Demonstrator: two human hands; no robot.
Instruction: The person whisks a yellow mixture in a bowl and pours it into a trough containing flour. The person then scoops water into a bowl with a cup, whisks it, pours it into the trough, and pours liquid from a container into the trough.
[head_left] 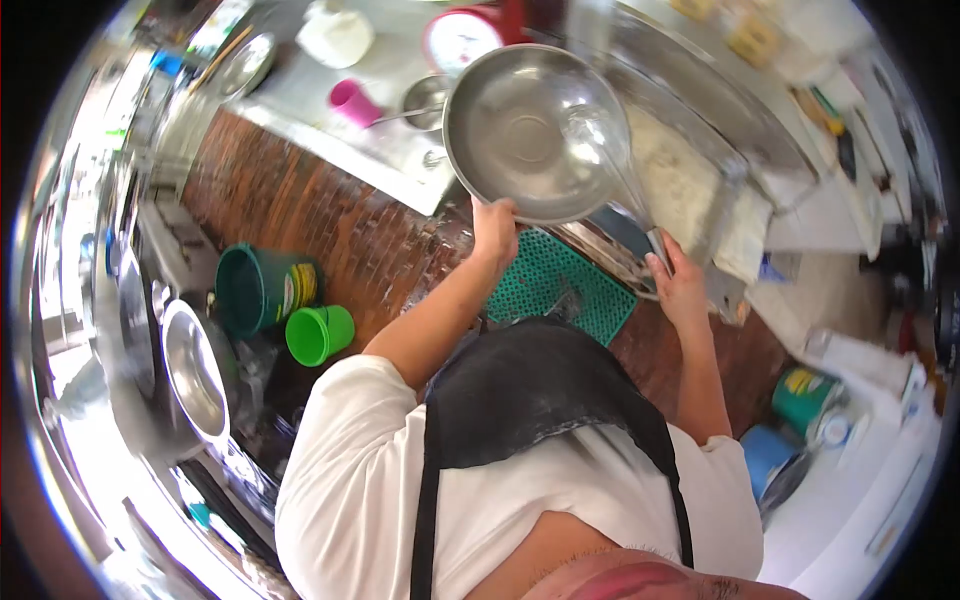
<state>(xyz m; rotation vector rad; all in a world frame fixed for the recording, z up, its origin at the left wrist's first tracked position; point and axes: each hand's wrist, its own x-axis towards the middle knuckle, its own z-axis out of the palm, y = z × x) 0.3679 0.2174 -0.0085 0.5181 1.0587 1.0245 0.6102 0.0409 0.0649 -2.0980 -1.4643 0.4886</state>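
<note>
A large round metal bowl is held up in front of me, its hollow side in view. My left hand grips its near rim, with some fingers hidden behind it. In my right hand is the handle of a metal whisk, whose wire end lies over the inside of the bowl. Nothing can be seen in the bowl apart from the whisk and reflections.
A steel counter holds a pink cup, a small metal bowl, a white jug and a red scale. Green buckets stand on the floor at left. A green mat lies below the bowl.
</note>
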